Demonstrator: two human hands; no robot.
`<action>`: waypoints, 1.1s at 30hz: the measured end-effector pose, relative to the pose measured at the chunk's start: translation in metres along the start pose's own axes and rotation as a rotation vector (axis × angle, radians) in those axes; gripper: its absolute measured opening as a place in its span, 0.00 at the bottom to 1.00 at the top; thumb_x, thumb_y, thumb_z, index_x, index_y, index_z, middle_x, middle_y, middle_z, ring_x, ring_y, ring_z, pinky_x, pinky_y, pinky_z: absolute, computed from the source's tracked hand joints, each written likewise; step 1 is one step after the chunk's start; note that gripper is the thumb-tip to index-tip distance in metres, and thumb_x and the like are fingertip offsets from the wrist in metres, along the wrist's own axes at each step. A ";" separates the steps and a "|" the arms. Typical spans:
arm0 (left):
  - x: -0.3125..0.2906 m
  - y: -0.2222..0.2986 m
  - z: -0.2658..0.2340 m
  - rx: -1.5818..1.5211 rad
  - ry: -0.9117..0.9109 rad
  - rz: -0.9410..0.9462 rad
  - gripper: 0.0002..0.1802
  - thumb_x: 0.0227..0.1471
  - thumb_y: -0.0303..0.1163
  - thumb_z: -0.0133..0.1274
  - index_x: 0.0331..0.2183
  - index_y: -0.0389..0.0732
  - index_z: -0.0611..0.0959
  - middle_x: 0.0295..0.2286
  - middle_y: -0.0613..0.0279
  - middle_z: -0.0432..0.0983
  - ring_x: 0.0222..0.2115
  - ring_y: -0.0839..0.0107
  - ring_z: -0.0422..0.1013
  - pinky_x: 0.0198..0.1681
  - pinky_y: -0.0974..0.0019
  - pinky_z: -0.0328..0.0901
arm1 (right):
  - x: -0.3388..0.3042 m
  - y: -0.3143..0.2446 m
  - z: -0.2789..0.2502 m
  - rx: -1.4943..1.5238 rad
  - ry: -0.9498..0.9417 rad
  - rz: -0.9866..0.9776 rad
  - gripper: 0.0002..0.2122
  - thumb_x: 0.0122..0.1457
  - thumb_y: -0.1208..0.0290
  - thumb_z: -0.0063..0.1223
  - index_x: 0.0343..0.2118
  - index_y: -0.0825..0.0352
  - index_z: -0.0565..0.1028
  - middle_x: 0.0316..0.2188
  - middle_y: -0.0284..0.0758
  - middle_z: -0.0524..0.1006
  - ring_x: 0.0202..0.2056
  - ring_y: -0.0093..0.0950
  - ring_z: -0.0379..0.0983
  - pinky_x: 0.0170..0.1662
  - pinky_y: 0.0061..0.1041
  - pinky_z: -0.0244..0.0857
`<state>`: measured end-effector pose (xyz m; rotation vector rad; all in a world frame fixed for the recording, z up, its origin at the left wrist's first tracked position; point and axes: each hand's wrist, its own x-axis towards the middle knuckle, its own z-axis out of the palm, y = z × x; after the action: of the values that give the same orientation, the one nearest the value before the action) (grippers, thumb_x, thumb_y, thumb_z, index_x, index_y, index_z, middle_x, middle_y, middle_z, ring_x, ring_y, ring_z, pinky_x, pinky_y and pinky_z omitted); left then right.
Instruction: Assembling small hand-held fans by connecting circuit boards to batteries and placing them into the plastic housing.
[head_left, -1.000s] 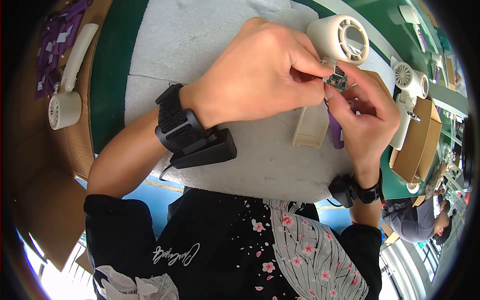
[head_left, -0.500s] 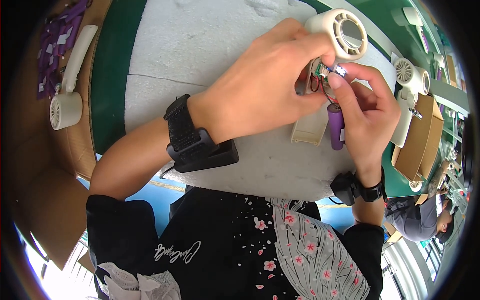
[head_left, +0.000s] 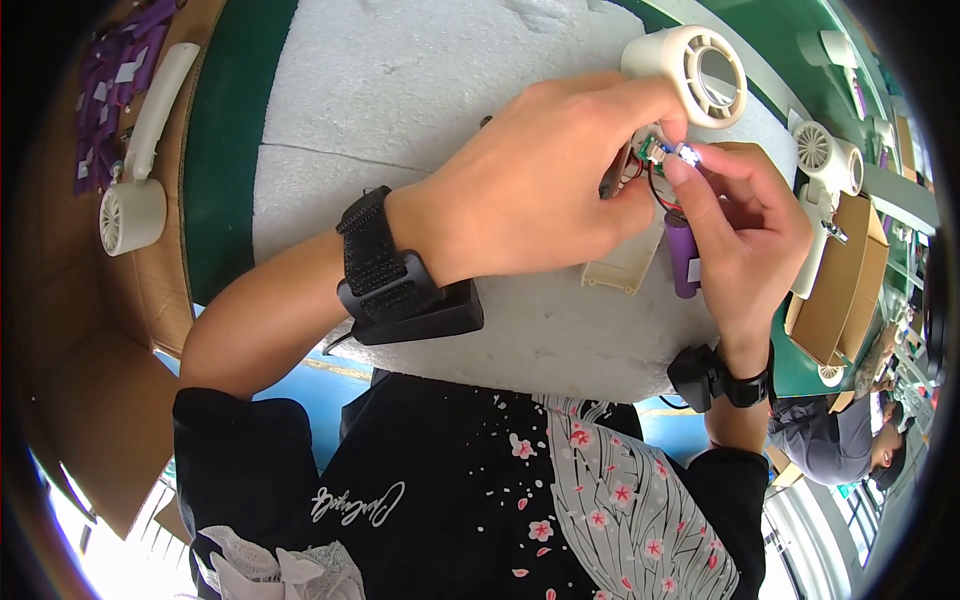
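Observation:
My left hand [head_left: 545, 180] is closed around the neck of a cream handheld fan [head_left: 655, 52], its thumb and fingertips near the opened handle. A dark, slim piece [head_left: 612, 180] shows under its fingers; its kind is unclear. Between thumb and forefinger, my right hand [head_left: 752, 215] pinches a small circuit board [head_left: 688, 156] with a bright white light. Green board parts [head_left: 650, 150] and red and black wires sit beside it at the handle. A purple battery cell [head_left: 683, 255] hangs next to my right palm. The cream handle shell [head_left: 615, 275] lies partly hidden below my left hand.
White foam [head_left: 340, 90] covers the green table. A black box-shaped thing [head_left: 430, 318] lies under my left wrist. Left, a cardboard box [head_left: 100, 300] holds another fan [head_left: 132, 218] and purple cells [head_left: 120, 80]. Right are more fans [head_left: 825, 150], an open carton [head_left: 840, 280] and a person [head_left: 825, 438].
Both hands and the fan have shifted slightly right and down. The lit board is still pinched in my right fingers. A dark, slim piece now shows more clearly under my left hand.

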<state>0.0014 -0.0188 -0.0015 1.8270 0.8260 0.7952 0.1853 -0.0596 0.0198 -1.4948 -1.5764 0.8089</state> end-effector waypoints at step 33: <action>0.001 0.000 0.008 -0.091 0.135 -0.092 0.12 0.40 0.20 0.53 0.33 0.37 0.74 0.18 0.54 0.72 0.20 0.56 0.72 0.26 0.58 0.65 | 0.001 -0.010 -0.004 -0.328 -0.051 -0.194 0.09 0.49 0.80 0.64 0.36 0.70 0.80 0.32 0.32 0.78 0.26 0.16 0.73 0.28 0.14 0.66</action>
<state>0.0088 -0.0220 -0.0042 1.6572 0.9385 0.8893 0.1837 -0.0595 0.0303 -1.5233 -1.9290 0.4987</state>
